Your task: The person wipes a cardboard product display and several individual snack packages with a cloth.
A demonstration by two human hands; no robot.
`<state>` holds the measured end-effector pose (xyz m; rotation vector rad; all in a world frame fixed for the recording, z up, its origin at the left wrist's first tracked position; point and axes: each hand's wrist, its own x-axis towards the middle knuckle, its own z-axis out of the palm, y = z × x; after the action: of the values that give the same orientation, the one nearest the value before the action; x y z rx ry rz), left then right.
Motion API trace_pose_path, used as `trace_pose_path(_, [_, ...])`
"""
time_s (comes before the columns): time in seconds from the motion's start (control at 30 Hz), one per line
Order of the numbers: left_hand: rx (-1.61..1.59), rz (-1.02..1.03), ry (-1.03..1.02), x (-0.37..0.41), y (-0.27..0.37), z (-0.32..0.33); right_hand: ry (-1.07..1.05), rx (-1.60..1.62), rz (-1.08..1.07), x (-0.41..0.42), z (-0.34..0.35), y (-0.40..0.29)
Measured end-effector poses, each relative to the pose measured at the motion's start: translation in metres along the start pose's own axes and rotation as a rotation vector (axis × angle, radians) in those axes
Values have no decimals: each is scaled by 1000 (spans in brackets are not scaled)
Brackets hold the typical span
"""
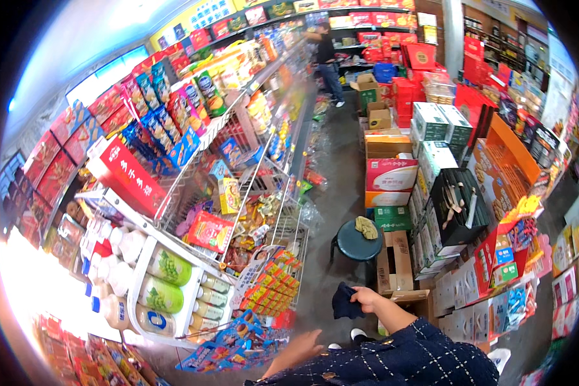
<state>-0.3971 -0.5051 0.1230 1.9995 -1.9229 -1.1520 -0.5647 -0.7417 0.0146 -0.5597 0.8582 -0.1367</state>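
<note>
My right hand [365,299] grips a dark navy cloth [345,301] that hangs from its fingers over the aisle floor. Low in the picture, my left hand [303,343] is slightly blurred, with its fingers apart and nothing seen in it. It is beside blue snack packets [241,345] hanging at the end of the shelf unit. Ahead of my right hand stands a round dark stool [357,245], with a crumpled yellowish cloth [366,227] on its seat.
A wire shelf with snack packets [211,231] and bottles runs along the left. Open cardboard boxes [394,260] and stacked cartons [434,159] line the right side of the aisle. Plastic packaging [310,214] lies along the shelf foot. A person [327,62] stands at the far shelves.
</note>
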Motion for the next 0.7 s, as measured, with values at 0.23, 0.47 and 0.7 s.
trace_pose_path(0.23, [-79, 378, -84, 36, 57, 15, 187, 386, -259, -86, -58, 32])
trace_pose_path(0.47, [-443, 686, -402, 66, 221, 78, 148, 930, -581, -184, -151, 24])
trace_pose_path(0.7, [-585, 664, -492, 39, 332, 181, 352, 1117, -813, -270, -261, 58])
